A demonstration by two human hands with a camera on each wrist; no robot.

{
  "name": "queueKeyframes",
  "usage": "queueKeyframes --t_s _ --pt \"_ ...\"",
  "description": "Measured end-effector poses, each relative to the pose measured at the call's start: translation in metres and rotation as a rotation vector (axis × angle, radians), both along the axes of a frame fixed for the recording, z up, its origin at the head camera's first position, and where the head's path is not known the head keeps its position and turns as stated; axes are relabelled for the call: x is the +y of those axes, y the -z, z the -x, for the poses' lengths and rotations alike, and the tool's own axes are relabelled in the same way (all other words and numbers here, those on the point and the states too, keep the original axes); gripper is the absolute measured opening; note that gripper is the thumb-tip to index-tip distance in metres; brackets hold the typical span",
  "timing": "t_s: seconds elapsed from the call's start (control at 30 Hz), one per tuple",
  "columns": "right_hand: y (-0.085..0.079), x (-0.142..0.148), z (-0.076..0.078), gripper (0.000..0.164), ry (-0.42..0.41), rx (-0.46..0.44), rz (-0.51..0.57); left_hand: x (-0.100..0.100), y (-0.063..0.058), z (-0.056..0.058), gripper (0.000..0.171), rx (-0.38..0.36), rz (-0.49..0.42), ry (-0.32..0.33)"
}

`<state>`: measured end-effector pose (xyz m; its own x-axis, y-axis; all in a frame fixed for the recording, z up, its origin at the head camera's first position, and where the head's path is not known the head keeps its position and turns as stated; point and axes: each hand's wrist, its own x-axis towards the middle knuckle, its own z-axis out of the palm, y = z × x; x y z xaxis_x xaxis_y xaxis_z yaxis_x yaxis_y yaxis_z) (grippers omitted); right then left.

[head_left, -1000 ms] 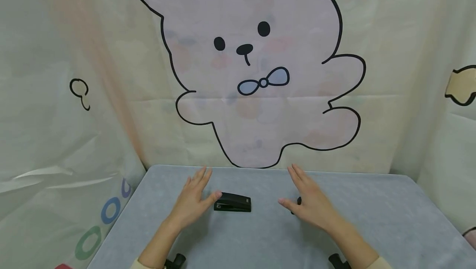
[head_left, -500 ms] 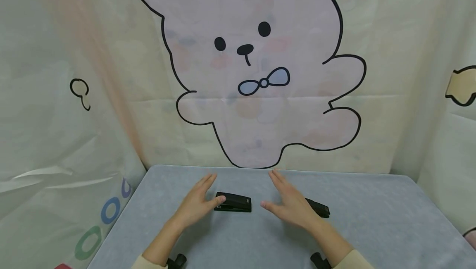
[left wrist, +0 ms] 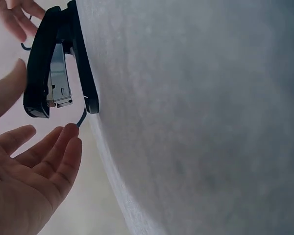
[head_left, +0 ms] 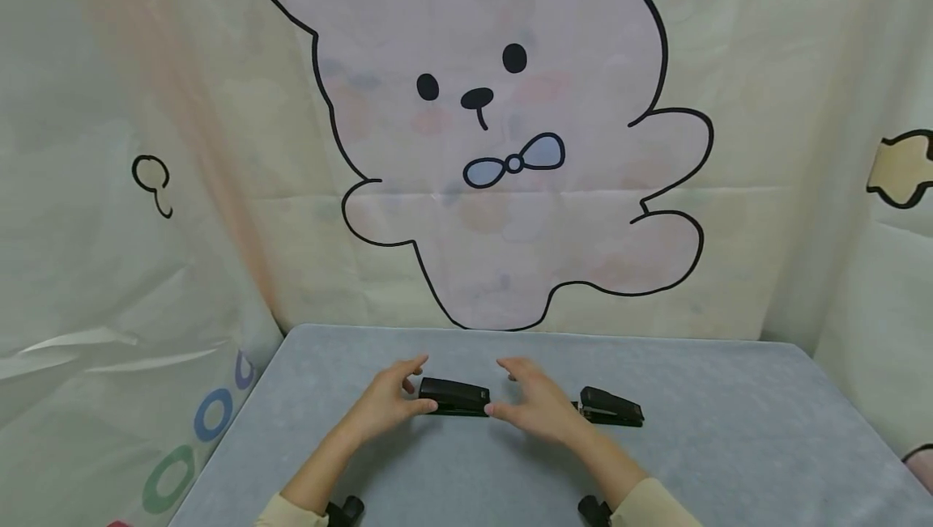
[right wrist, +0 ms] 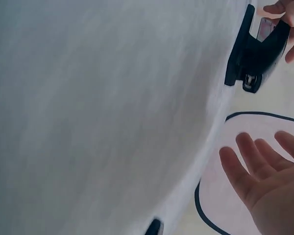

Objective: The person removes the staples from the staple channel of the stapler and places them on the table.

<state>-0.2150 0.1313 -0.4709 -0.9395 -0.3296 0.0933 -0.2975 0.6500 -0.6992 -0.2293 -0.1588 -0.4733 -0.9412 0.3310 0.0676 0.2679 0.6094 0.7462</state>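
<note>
A black stapler [head_left: 455, 394] lies on the grey-blue table between my hands. My left hand [head_left: 382, 405] is at its left end, fingers loosely bent and thumb over the near edge; contact is unclear. In the left wrist view the stapler [left wrist: 39, 63] shows its silver magazine between the top arm and base, with the left hand [left wrist: 34, 171] beside it, fingers apart. My right hand [head_left: 535, 405] hovers by its right end, fingers spread in the right wrist view. A second black stapler [head_left: 614, 408] rests right of my right hand, its left end partly hidden.
The table [head_left: 729, 430] has its far edge against a hanging cloth [head_left: 583, 227] printed with a cartoon bear. More cloth hangs at both sides. A dark tip [right wrist: 155, 227] pokes in at the bottom of the right wrist view.
My right hand has moved left, from in front of the second stapler to the middle stapler's right end, uncovering the second stapler. My left hand has shifted slightly and its fingers have bent.
</note>
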Motion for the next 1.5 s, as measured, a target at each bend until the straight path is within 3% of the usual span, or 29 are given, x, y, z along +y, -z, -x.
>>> queueKeyframes --t_s 0.33,0.63,1.1,1.5 --pt "0.012 -0.012 0.009 0.062 -0.054 -0.132 0.095 -0.003 0.003 0.003 0.054 -0.024 -0.027 0.040" --pt "0.017 -0.013 0.016 0.037 -0.094 -0.158 0.120 -0.003 0.007 0.007 0.045 -0.057 -0.081 0.054" --pt "0.013 -0.011 0.016 0.033 -0.080 -0.166 0.112 -0.001 0.003 0.004 0.039 -0.072 -0.109 0.061" --pt "-0.003 -0.002 0.003 0.033 -0.104 -0.182 0.134 0.004 -0.013 -0.008 0.036 -0.056 -0.109 0.065"
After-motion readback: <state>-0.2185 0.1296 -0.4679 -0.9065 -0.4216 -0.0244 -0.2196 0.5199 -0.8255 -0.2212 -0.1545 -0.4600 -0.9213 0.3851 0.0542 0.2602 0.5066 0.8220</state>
